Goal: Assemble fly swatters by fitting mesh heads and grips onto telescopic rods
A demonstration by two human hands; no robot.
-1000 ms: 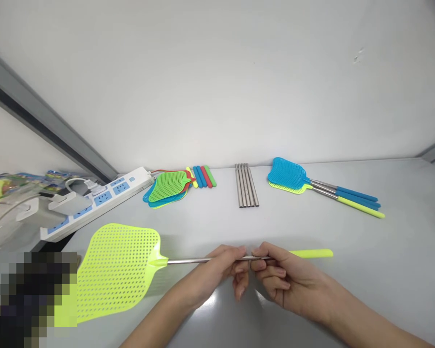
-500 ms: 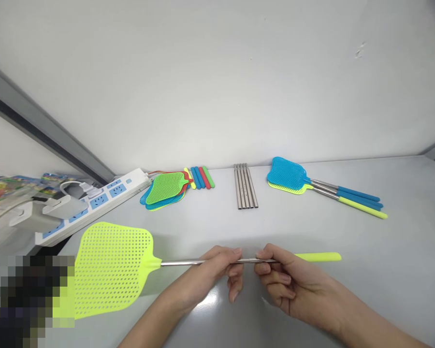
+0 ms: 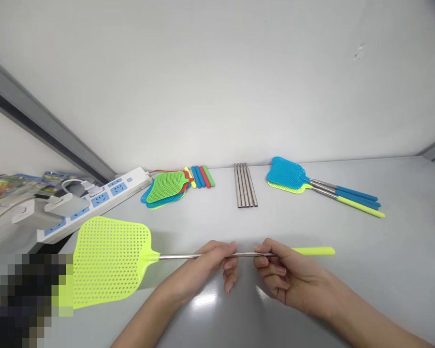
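A yellow-green fly swatter (image 3: pixel 112 258) lies level across my view, its perforated head on the left and its handle grip (image 3: pixel 313 251) on the right. My left hand (image 3: pixel 217 261) pinches its thin metal rod between thumb and fingers, near the middle. Further right on the same rod, my right hand (image 3: pixel 282 270) grips with thumb and forefinger beside the yellow grip, its other fingers curled. A short stretch of the rod (image 3: pixel 245 254) shows between the two hands. Part of the swatter head's lower left is masked by blurred blocks.
Behind stand loose swatter heads (image 3: pixel 166 186), coloured handle grips (image 3: pixel 202 177) and several metal rods (image 3: pixel 245 186) in a row. Swatters with blue and yellow grips (image 3: pixel 358 196) lie at right. A white power strip (image 3: pixel 96 203) with plugs runs along the left, by the wall (image 3: pixel 217 82).
Both hands and the swatter have shifted slightly up and to the left in view. The gap between my hands on the rod is a little wider.
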